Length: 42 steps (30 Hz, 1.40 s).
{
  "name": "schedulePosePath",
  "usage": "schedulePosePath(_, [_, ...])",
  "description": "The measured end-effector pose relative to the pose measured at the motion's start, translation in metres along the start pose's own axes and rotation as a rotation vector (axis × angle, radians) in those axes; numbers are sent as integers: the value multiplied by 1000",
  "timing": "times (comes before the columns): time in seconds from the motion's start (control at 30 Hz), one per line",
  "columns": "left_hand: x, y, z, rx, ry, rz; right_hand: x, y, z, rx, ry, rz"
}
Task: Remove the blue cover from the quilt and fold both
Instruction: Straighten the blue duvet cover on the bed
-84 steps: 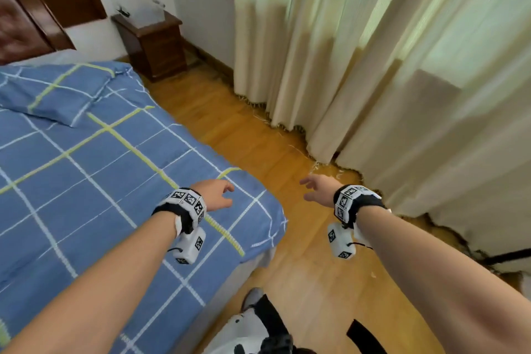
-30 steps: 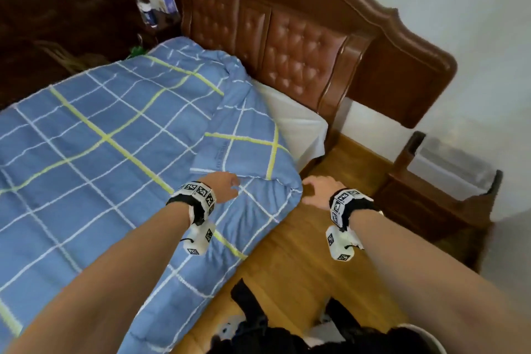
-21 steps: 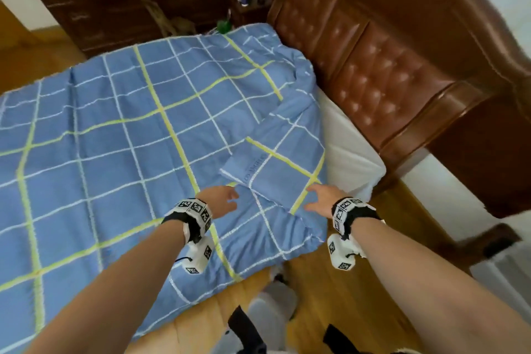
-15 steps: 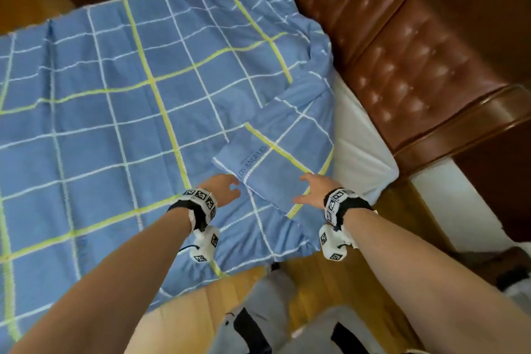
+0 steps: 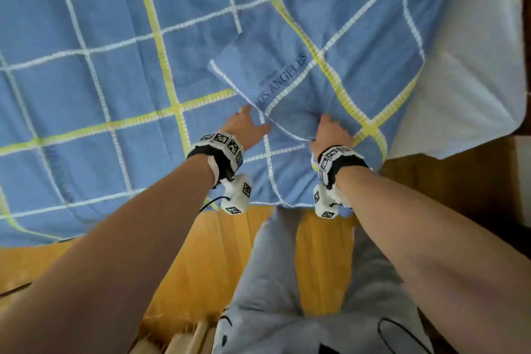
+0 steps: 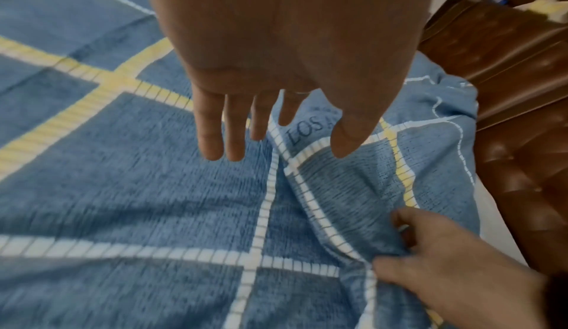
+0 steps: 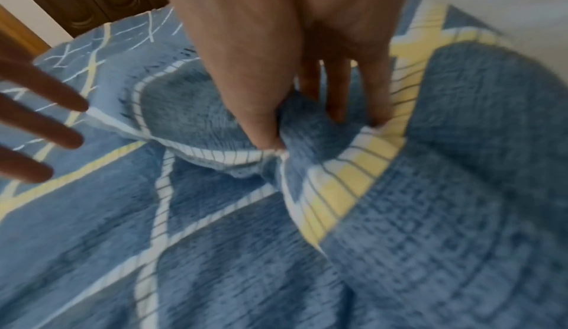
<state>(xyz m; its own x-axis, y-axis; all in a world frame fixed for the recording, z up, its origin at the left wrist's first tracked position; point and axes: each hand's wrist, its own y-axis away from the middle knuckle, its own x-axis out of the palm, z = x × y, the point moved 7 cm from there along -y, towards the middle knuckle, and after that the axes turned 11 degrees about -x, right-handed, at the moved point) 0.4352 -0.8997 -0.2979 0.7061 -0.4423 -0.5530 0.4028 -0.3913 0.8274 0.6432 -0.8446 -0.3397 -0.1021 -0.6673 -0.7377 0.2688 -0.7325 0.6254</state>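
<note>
Stage: the very start, as I judge it; nothing is stripped or folded yet.
Blue cover [image 5: 94,46]: lies spread flat over the bed, its white-and-yellow grid facing up, and runs out of frame on the far and left sides.
Turned-back corner [image 5: 313,66]: the one disturbed spot, a flap with "LOS ANGELES" lettering doubled over the cover, just beside the bare white sheet [image 5: 471,72].
Quilt: cannot be seen apart from the cover; presumably it is inside, so removal has not begun.
Right hand [image 5: 330,132]: at the near edge of the turned-back corner, thumb and fingers [image 7: 338,106] bunching and pinching a fold of the fabric there.
Left hand [image 5: 247,129]: just left of that corner, fingers [image 6: 212,135] straight and spread above the cover, holding nothing; whether the tips touch the cloth I cannot tell.
Headboard [image 6: 507,91]: brown padded leather, rising just beyond the turned-back corner.
Floor [image 5: 218,267]: wooden boards on the near side of the corner, where the person stands against the bed's edge.
Done: a grip on the corner only.
Left: find the cover's opening, draw the quilt out, then fold cover and quilt separately.
</note>
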Motion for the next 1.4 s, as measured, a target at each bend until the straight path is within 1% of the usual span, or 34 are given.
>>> schedulePosePath(0.07, [10, 13, -9, -91, 83, 43, -19, 6, -15, -51, -129, -40])
schedulePosePath(0.1, [13, 22, -20, -118, 157, 80, -36, 14, -21, -69, -218, -68])
schedulePosePath(0.17, [10, 45, -57, -136, 441, 151, -72, 31, -31, -116, -388, -102])
schedulePosePath(0.23, [-2, 72, -109, -95, 713, 142, -110, 51, -45, -195, -461, -40])
schedulePosePath(0.27, [-12, 90, -138, -40, 803, 99, -127, 61, -59, -220, -481, 5])
schedulePosePath(0.3, [-21, 107, -168, 34, 837, 37, -147, 73, -74, -244, -506, 37])
schedulePosePath(0.33, [-27, 126, -199, 121, 804, -28, -163, 83, -94, -247, -535, 67])
schedulePosePath(0.37, [-27, 145, -230, 197, 715, -73, -180, 96, -113, -264, -573, 89])
schedulePosePath(0.43, [-18, 193, -294, 374, 536, -98, -215, 122, -153, -279, -687, 104])
schedulePosePath(0.47, [-8, 218, -326, 456, 422, -89, -238, 132, -176, -262, -762, 63])
schedulePosePath(0.53, [19, 269, -380, 597, 154, -89, -292, 155, -229, -173, -995, -112])
schedulePosePath(0.57, [34, 291, -399, 634, 49, -86, -317, 166, -258, -121, -1114, -200])
schedulePosePath(0.6, [49, 311, -416, 666, -25, -84, -339, 176, -287, -74, -1196, -259])
schedulePosePath(0.63, [63, 325, -430, 677, -77, -76, -364, 189, -309, -78, -1232, -298])
schedulePosePath(0.7, [90, 351, -454, 715, -133, -68, -396, 211, -342, -107, -1168, -297])
schedulePosePath(0.73, [104, 359, -465, 727, -172, -63, -405, 220, -355, -102, -1136, -295])
schedulePosePath(0.77, [115, 371, -476, 728, -228, -67, -412, 228, -368, -85, -1115, -324])
schedulePosePath(0.83, [141, 388, -496, 726, -349, -67, -422, 239, -400, 14, -1003, -452])
schedulePosePath(0.9, [170, 400, -516, 754, -450, -20, -422, 248, -435, 105, -793, -529])
schedulePosePath(1.0, [227, 403, -540, 803, -599, 24, -403, 268, -484, 212, -536, -503])
schedulePosePath(1.07, [271, 405, -547, 802, -652, 62, -384, 282, -514, 248, -453, -440])
schedulePosePath(1.17, [332, 408, -551, 817, -690, 142, -351, 294, -557, 284, -468, -344])
schedulePosePath(1.27, [380, 410, -540, 783, -650, 310, -305, 307, -601, 409, -557, -292])
schedulePosePath(1.33, [386, 410, -529, 714, -586, 386, -286, 309, -616, 455, -580, -254])
schedulePosePath(1.4, [374, 400, -517, 664, -544, 406, -279, 303, -618, 457, -601, -240])
